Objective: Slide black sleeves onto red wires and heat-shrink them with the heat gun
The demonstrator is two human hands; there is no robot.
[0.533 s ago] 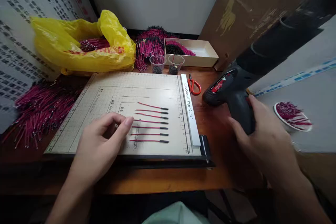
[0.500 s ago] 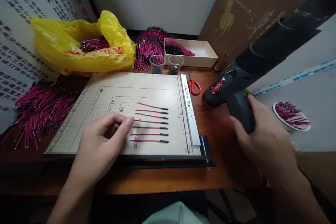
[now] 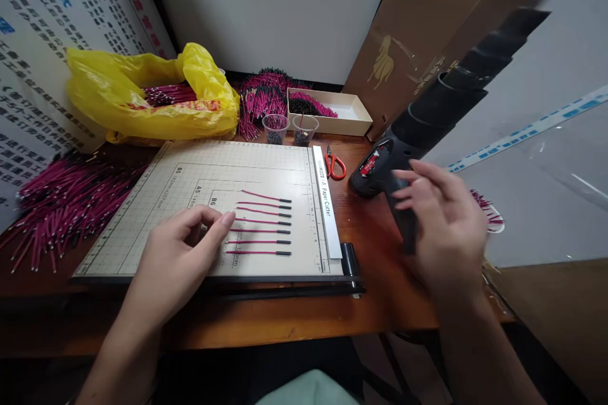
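Observation:
My left hand (image 3: 183, 252) rests on the beige paper cutter board (image 3: 199, 171), fingers loosely curled, thumb tip beside the left ends of several magenta wires with black ends (image 3: 260, 223) laid in a row. Nothing is in it. My right hand (image 3: 441, 228) is wrapped round the handle of a black heat gun (image 3: 380, 161) with a red label. The gun's nozzle end points left over the wooden table, to the right of the cutter's white ruler bar (image 3: 325, 201). A thick black ribbed hose (image 3: 456, 85) runs up from the gun.
Red scissors (image 3: 335, 164) lie by the ruler bar. Two clear cups (image 3: 275, 128) and a cardboard box (image 3: 332, 111) with wires stand at the back. A yellow bag (image 3: 152, 98) and a wire pile (image 3: 61, 196) fill the left. A white dish of wires (image 3: 489, 218) sits right.
My right hand has closed round the heat gun's handle and shifted it left. The view has tilted and moved slightly. My left hand has stayed on the board.

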